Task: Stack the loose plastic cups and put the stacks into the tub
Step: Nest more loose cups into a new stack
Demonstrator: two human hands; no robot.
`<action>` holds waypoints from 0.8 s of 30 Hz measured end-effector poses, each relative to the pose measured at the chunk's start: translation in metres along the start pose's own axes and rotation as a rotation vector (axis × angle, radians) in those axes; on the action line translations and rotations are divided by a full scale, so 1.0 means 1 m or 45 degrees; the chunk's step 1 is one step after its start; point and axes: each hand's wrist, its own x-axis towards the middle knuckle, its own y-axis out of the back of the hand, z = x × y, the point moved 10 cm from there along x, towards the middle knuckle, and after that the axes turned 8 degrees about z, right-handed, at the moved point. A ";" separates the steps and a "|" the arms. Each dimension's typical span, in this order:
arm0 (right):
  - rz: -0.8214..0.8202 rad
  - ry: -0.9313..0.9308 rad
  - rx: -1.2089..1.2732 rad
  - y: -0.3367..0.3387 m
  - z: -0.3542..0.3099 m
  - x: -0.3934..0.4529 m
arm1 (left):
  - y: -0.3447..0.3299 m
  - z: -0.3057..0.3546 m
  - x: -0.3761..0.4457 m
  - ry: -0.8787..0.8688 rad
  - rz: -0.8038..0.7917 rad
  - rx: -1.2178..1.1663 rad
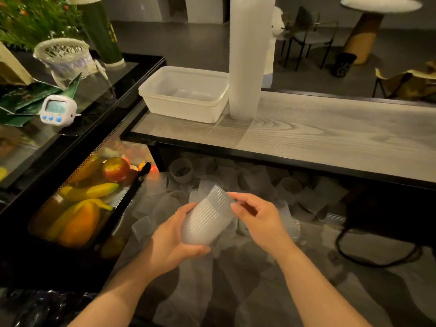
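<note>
- Grey wood-grain bench (pixel 330 135), black-edged, runs across in front of me. Dim room beyond: dark floor, one round table (pixel 379 5) on a thick tan pedestal, one chair (pixel 311 36) beside it.
- On the bench, far left end: one tub (pixel 186 95), translucent white, rectangular, open side up. I see no cups inside.
- Just right of the tub, touching or nearly so: one tall stack (pixel 250 55) of nested cups, upright, running out of the top of view.
- Below the bench edge, lower level: loose cups (pixel 247 182) heaped, lying at all angles. Too many and too overlapped to count.
- My left hand (pixel 174 234) grips a short stack (pixel 210 213) from below and the side, fingers curled round its base, thumb across the bottom. The stack tilts, mouth up and away from me. Rims too fine to count.
- My right hand (pixel 257 215) is at the upper rim of that short stack, fingers loosely bent, fingertips (pixel 232 197) touching or just at the rim. Cannot tell whether they pinch it.
- Left of me: one black mesh tray (pixel 132 192) of fruit — one apple (pixel 116 168), bananas (pixel 94 190), one orange pepper (pixel 80 223).
- Glass counter (pixel 99 88) far left: one white timer (pixel 57 110) with three blue buttons, one lace-rimmed basket (pixel 63 55), green packets (pixel 21 100).
- One black cable (pixel 377 256) looped on the floor at right.
</note>
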 end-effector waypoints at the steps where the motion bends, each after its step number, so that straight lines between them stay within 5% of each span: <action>1: -0.023 0.034 -0.059 -0.003 0.001 -0.002 | -0.001 0.001 0.002 0.000 0.010 0.002; 10: -0.092 0.253 -0.276 -0.012 0.016 -0.010 | -0.008 -0.001 0.015 0.027 0.037 0.133; 14: 0.104 0.035 -0.504 0.023 0.047 0.010 | -0.014 -0.003 0.018 0.066 -0.004 0.118; 17: -0.097 -0.295 -0.955 0.032 0.094 0.019 | -0.018 -0.007 0.017 0.081 -0.045 0.133; 24: -0.074 -0.337 -0.820 0.036 0.117 0.028 | -0.017 -0.013 0.016 0.076 -0.123 0.129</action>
